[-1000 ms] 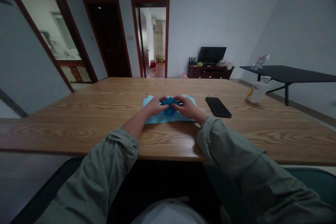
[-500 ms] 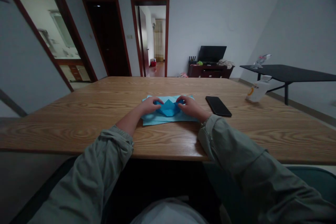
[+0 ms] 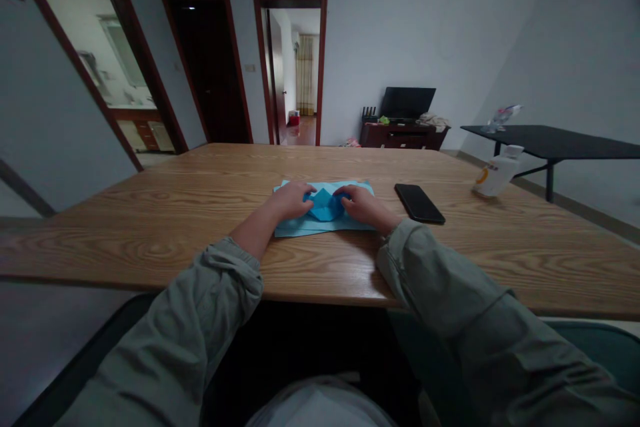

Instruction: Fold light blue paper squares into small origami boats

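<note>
A folded piece of bright blue paper [image 3: 325, 205] with a pointed top lies over lighter blue sheets [image 3: 300, 228] on the wooden table. At its left side, my left hand [image 3: 294, 200] grips the edge between thumb and fingers. My right hand [image 3: 359, 203] pinches the opposite side, with its fingers bent over the paper. Both hands rest above the light blue sheets, and their fingertips partly cover the folded piece's ends.
To the right of the paper lies a black phone [image 3: 419, 203] on the table [image 3: 190, 213]. Farther right stands a whitish plastic bottle [image 3: 497, 172]. Beyond are a black table [image 3: 555, 141] and a monitor [image 3: 407, 103] on a dark cabinet [image 3: 400, 137].
My left hand has shifted slightly in and its fingers cover more of the folded paper's left end. The whole view has moved slightly; my right hand keeps its hold.
</note>
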A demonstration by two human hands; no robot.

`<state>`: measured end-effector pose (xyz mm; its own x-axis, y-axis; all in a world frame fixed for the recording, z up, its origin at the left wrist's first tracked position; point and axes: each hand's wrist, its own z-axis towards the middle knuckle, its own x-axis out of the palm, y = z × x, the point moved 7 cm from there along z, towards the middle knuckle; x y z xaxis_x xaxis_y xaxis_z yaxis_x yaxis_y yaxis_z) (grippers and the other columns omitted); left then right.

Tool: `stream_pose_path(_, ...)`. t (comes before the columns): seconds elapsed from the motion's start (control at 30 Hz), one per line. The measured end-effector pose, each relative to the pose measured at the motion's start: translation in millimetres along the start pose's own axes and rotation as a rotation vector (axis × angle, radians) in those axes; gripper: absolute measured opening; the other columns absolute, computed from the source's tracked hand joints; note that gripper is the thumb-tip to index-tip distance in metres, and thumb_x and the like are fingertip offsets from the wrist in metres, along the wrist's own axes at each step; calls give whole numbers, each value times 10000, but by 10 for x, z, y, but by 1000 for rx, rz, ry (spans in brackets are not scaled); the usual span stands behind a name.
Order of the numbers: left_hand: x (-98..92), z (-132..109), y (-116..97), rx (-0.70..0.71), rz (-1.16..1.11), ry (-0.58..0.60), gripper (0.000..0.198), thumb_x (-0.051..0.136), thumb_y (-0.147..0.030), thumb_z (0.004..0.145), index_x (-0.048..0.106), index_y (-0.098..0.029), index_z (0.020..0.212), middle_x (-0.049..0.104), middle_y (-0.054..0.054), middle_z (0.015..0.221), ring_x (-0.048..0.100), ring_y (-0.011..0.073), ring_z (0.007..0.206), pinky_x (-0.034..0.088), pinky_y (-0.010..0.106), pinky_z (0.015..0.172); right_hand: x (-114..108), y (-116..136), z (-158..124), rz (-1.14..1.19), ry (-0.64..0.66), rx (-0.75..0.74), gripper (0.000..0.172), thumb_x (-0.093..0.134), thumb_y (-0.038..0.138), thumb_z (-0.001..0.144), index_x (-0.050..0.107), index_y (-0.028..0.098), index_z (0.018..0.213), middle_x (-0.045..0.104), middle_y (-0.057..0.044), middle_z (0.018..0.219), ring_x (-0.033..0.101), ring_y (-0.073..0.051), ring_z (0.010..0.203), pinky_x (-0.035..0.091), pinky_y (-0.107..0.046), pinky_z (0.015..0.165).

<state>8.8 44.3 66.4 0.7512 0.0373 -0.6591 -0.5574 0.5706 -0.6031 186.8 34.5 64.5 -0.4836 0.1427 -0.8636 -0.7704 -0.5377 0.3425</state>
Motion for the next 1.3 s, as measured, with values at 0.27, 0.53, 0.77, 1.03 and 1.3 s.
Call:
stream_pose_path(0.27, 65, -3, -114, 88, 182, 13, 450, 634, -132, 654, 690, -241, 1087, 702, 81, 956, 574, 302, 1029, 366, 407, 1015, 6, 28, 32, -48, -16, -15, 358, 483, 171, 829, 674, 181, 1132, 690, -93, 1109, 624, -225, 994, 440, -288, 868)
stream_pose_path(0.53, 87, -18, -223, 179, 231, 49, 418, 621, -199, 720, 677, -242, 1132, 719, 47, 886, 629, 241, 841, 452, 334, 860, 31, 3, 19, -65, -13, -37, 323, 514, 212, 829, 706, 174, 1085, 699, -103, 1085, 631, -234, 982, 444, -293, 864)
stream_pose_path(0.77, 159, -6, -184, 134, 394, 180, 205, 654, -372, 724, 751, -235, 841, 722, 32, 824, 633, 207, 790, 448, 290, 747, 70, 15, 13, -108, 79, -69, 231, 609, 324, 776, 730, 181, 911, 694, -78, 1026, 616, -207, 943, 438, -255, 840)
stream_pose_path(1.03, 181, -33, -220, 63, 569, 251, 245, 658, -437, 705, 751, -272, 860, 716, 39, 834, 632, 226, 817, 431, 287, 711, 13, 87, -18, -172, 124, -100, 244, 649, 403, 747, 723, 186, 831, 670, -79, 1072, 626, -221, 917, 446, -262, 793)
stream_pose_path(1.3, 167, -40, -287, 71, 586, 254, 333, 615, -397, 749, 698, -261, 1041, 721, 42, 953, 638, 228, 852, 433, 285, 718, -15, 106, -26, -159, 114, -104, 276, 657, 407, 737, 720, 194, 901, 659, -83, 1101, 623, -231, 934, 453, -277, 803)
